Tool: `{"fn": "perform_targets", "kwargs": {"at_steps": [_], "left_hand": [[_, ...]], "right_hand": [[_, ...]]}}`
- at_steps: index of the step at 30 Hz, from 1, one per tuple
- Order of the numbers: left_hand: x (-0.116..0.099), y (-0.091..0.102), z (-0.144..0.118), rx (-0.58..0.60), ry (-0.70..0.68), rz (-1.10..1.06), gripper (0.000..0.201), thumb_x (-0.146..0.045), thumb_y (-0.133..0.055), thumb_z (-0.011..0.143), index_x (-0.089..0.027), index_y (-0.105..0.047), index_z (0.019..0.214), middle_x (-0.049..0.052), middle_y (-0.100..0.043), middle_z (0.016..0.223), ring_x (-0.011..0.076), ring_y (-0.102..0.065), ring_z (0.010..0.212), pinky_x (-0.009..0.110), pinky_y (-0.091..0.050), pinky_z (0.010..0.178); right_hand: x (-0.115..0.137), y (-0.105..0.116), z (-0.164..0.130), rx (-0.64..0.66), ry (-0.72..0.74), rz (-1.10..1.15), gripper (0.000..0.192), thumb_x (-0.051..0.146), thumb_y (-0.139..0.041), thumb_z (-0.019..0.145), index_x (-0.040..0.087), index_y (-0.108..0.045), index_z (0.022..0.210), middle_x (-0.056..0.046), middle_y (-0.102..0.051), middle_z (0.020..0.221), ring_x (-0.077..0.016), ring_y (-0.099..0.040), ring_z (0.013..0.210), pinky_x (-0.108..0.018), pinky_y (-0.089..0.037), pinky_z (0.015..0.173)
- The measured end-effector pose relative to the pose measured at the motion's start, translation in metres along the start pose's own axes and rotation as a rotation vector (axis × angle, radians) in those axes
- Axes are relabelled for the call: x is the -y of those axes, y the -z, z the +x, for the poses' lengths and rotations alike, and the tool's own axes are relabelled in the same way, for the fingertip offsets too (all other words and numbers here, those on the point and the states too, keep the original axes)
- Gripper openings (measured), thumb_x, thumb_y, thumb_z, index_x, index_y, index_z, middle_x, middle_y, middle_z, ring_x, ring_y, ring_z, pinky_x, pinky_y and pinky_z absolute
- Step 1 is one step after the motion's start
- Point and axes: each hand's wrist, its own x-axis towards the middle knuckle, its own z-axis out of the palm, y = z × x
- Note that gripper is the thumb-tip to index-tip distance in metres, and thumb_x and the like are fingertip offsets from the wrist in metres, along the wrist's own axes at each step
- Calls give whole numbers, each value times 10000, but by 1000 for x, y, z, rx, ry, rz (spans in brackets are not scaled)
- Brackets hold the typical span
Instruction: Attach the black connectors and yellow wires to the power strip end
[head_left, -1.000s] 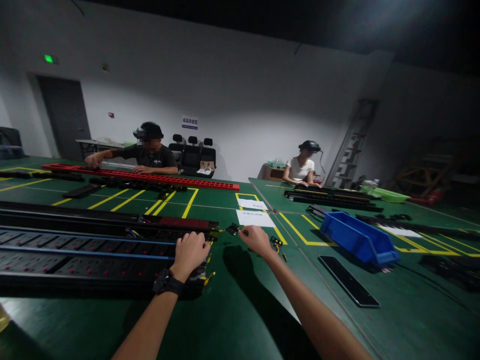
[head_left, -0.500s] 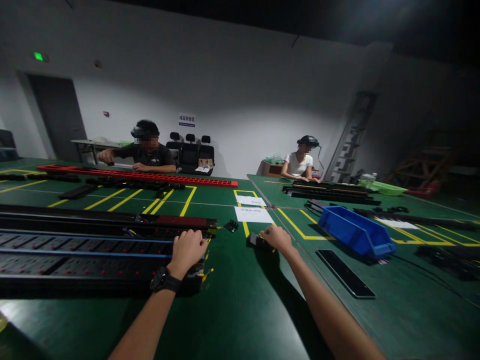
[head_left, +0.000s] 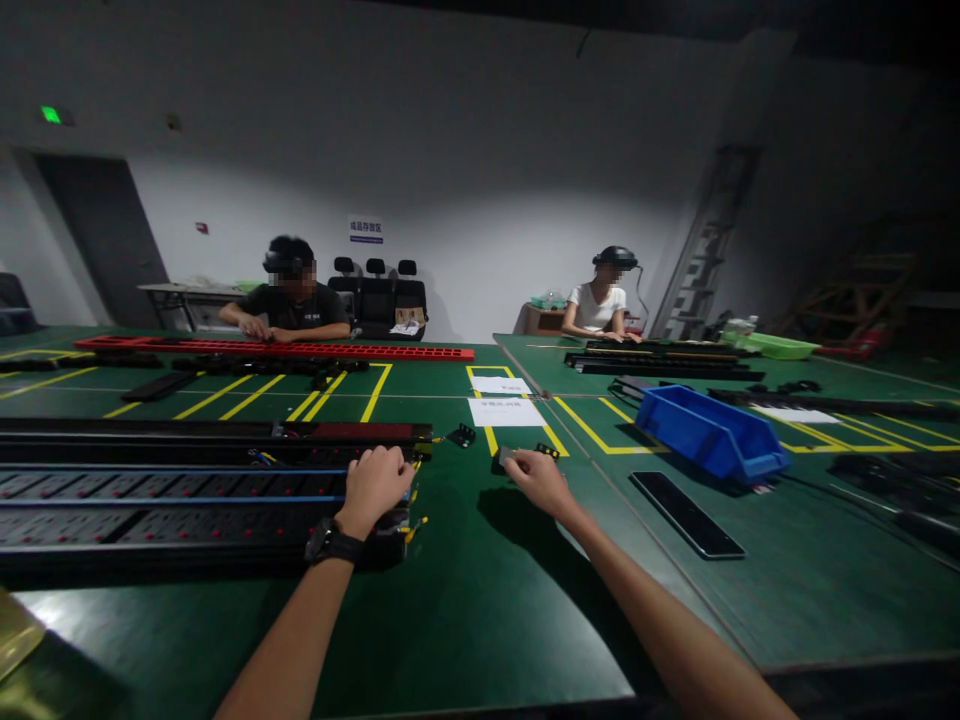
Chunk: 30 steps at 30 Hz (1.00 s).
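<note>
hands were both out over the green table (head_left: 480, 600) in the head view, the only view there was. the left hand (head_left: 373, 487), a dark watch (head_left: 330, 545) on its wrist, lay knuckles-up on the near end of the long black power strip (head_left: 172, 500), fingers curled down and pressed together over the strip's end; whether they gripped anything under them could not be told. it looked placed there to steady the strip, whose end cap showed loose yellow and blue wires. the right hand (head_left: 538, 478) reached forward just right of the strip, its fingertips closing in a pinch on a small black part (head_left: 501, 460) that sat on the table close to the yellow floor-style marking; the pinch looked light, as if only taking the part up by its edge. a second little black bracket (head_left: 462, 436) lay apart from it, nearer the strip's far rail. beyond were two white paper sheets (head_left: 504, 410), a blue bin (head_left: 709, 435) tilted on the right half of the table, and a flat black plate (head_left: 686, 513) lying before the bin. across the table one person in a dark shirt (head_left: 289, 305) worked over a long red strip (head_left: 277, 349), and another in a white shirt (head_left: 600, 308) sat at more black rails.
</note>
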Motion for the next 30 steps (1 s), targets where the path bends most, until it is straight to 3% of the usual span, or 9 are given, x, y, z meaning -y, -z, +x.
{"fn": "perform_targets", "kwargs": {"at_steps": [4,7,13,30], "left_hand": [[-1,0,0,-5,-8,28,242,-348,-466,924,-205,-652,864,101,-708,994,280,-643,989,373,-463,828],[-1,-1,1,-5,-7,46,256,-355,-459,929,-205,-656,865,101,-711,987,287,-648,985,380,-469,818],[-2,-2,0,-3,-1,45,267,-362,-455,936,-201,-661,881,110,-707,1007,291,-647,992,393,-474,828],[-2,-5,-1,-16,5,27,268,-365,-455,949,-204,-669,937,107,-699,1019,284,-633,1009,399,-471,854]], "right_hand": [[18,-15,-9,168,164,-87,322,319,-502,954,184,-698,737,-47,-694,721,-141,-581,630,-255,-303,599],[18,-19,-11,224,204,-112,292,303,-520,952,184,-692,749,-43,-686,724,-137,-580,634,-260,-281,591],[9,-18,-9,226,170,-105,301,293,-535,956,180,-670,713,-42,-663,697,-133,-555,612,-270,-259,582],[13,-16,-11,250,155,-168,334,362,-496,995,200,-694,781,-64,-700,766,-165,-621,681,-274,-272,594]]}}
